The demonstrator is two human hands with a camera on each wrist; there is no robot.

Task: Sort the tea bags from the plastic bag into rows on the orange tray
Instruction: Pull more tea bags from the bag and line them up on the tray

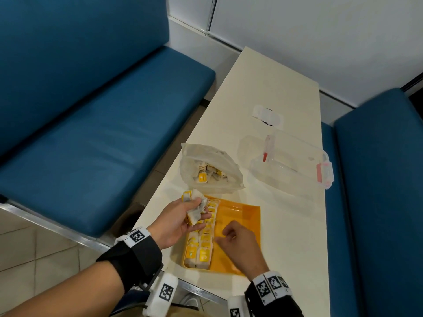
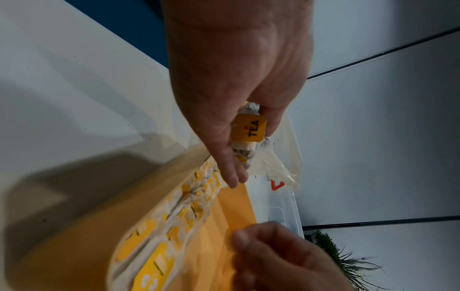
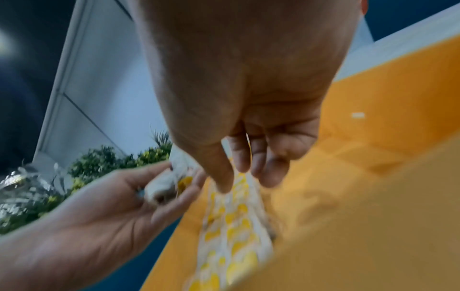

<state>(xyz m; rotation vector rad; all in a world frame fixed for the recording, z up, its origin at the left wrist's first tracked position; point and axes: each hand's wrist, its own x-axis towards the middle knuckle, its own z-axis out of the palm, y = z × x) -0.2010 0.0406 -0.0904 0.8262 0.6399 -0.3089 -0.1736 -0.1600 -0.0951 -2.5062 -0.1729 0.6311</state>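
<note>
Blurred tea bags [image 3: 234, 232] under right hand [image 3: 248, 118].

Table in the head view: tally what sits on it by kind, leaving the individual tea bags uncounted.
Orange tray: 1
Plastic bag: 1
Clear lidded box: 1
Small white item, too blurred to name: 1
Total: 4

Both forearms bare. Left wrist [image 1: 135, 250]: black fabric wrap, white band bearing black square fiducial marker; white block with second marker beneath. Right wrist [image 1: 272, 291]: matching black wrap, white marker band, white marked block.
</note>
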